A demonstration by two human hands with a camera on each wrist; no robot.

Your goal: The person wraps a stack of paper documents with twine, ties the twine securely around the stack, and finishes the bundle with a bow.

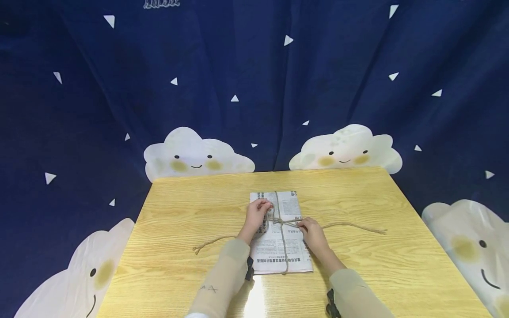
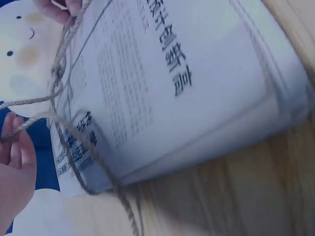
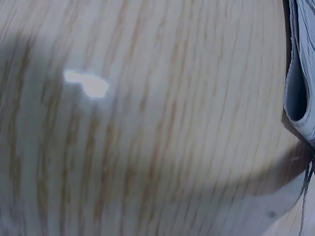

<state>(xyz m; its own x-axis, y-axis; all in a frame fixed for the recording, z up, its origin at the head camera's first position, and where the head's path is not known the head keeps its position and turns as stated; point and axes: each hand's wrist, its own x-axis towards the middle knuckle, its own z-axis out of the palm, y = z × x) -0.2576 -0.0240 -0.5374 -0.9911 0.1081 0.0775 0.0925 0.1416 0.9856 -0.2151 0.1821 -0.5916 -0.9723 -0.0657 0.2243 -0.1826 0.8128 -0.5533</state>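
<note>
A folded newspaper bundle point(image 1: 274, 251) lies on the table, wrapped crosswise with brown twine point(image 1: 284, 247) that meets in a knot or bow near the middle. At the bundle's left side, my left hand point(image 1: 254, 217) pinches a loop of the twine, raised a little above the paper. My right hand point(image 1: 316, 236) grips the twine at the bundle's right edge. In the left wrist view a strand of twine point(image 2: 98, 152) runs from the left hand point(image 2: 17, 167) over the newspaper's side. The right wrist view catches only the bundle's folded edge point(image 3: 298, 93) and a thin strand.
One loose twine end point(image 1: 210, 242) lies on the wooden table point(image 1: 179, 203) to the left, another twine end point(image 1: 358, 225) to the right. Behind the table hangs a dark blue curtain point(image 1: 222, 66) printed with clouds and triangles.
</note>
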